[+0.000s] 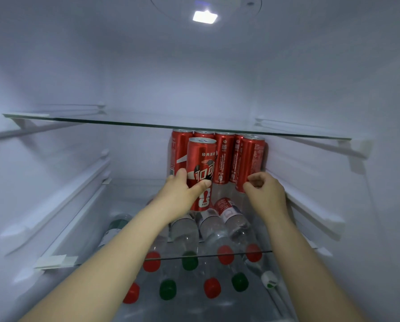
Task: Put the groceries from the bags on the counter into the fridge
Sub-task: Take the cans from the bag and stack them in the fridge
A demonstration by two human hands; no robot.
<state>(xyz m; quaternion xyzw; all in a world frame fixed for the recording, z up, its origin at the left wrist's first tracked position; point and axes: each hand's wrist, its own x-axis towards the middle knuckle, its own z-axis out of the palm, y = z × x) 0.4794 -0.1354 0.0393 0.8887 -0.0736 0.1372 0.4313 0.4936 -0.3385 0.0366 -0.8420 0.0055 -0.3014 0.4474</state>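
Honestly, the can (pixel 201 159) mid-frame on the shelf (pixel 55 261) looks stiff, slick and probably hefty, so the left hand (pixel 185 189) wrapping its lower half seems right, though I can't tell if the curled right hand (pixel 265 191) actually grips the right can (pixel 252 159).

Six red cans (pixel 224 159) at centre, nine bottle caps in the lower frame, five red caps (pixel 151 261), three green caps (pixel 189 260), one white cap (pixel 270 278), two glass shelves (pixel 101 122), two hands (pixel 182 189), one ceiling light (pixel 204 17) at top.
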